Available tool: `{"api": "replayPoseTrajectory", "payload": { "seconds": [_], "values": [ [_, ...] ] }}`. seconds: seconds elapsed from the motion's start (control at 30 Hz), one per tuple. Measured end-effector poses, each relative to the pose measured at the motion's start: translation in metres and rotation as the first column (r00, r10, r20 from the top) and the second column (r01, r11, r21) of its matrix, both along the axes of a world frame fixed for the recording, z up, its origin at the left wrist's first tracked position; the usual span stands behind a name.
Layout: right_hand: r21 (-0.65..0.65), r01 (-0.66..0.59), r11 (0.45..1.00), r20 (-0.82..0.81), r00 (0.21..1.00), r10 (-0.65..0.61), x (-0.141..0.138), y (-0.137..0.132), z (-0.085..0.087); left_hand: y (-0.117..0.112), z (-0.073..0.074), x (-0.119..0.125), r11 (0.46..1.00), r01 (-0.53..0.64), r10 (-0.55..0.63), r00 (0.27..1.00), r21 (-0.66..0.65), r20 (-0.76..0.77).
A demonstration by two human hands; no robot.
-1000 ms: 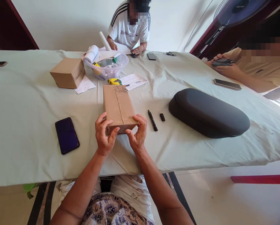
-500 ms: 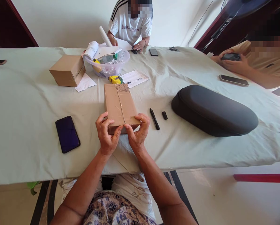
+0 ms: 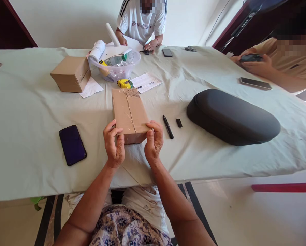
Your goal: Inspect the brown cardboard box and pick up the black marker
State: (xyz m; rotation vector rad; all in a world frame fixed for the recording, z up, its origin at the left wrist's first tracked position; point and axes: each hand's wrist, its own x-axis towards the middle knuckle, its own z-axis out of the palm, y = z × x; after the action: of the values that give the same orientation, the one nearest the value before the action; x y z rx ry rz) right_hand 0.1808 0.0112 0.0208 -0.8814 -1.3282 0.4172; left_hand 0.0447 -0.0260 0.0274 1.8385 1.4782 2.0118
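Note:
A brown cardboard box [image 3: 129,112] sits on the cloth-covered table in front of me, with a seam along its top and dark scribbled lines at its far end. My left hand [image 3: 113,143] grips its near left corner, fingers on the top edge and thumb at the front. Around the near right corner, my right hand [image 3: 153,140] is closed in the same way. Just right of the box lie a black marker [image 3: 168,126] and its separate cap [image 3: 178,123].
A dark phone [image 3: 72,145] lies left; a large black case [image 3: 233,116] rests right. Beyond are another cardboard box [image 3: 71,74], a yellow tape measure [image 3: 124,84], a printed paper [image 3: 149,82] and a filled plastic basin [image 3: 122,72]. Two people sit at the table.
My thumbs have moved apart from the middle of the box's near edge to its two corners. The box stays in place; the view has shifted slightly.

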Motion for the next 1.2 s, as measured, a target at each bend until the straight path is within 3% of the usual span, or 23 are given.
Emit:
{"api": "replayPoseTrajectory", "payload": {
  "seconds": [0.37,0.67,0.8,0.97,1.2],
  "values": [
    [-0.012,0.088,0.996,0.144,0.986,-0.086,-0.006,0.002,-0.005,0.004,0.002,0.004,0.998,-0.063,0.063,0.998,-0.015,-0.027],
    [-0.032,0.022,0.999,0.040,0.999,-0.020,-0.002,-0.001,-0.006,0.003,0.001,-0.002,0.999,-0.033,0.034,0.998,0.024,-0.053],
    [-0.048,-0.021,0.999,0.008,1.000,0.022,0.000,-0.002,-0.006,0.002,-0.006,-0.005,1.000,0.011,-0.011,0.998,0.001,0.068],
    [-0.112,-0.109,0.988,-0.032,0.994,0.106,0.001,0.000,-0.010,0.003,-0.011,-0.005,0.989,0.007,0.045,0.940,-0.150,0.339],
    [-0.333,-0.151,0.931,-0.081,0.988,0.131,0.007,0.009,-0.011,0.006,-0.012,-0.009,0.947,0.077,0.059,0.913,-0.311,0.404]
  ]
}}
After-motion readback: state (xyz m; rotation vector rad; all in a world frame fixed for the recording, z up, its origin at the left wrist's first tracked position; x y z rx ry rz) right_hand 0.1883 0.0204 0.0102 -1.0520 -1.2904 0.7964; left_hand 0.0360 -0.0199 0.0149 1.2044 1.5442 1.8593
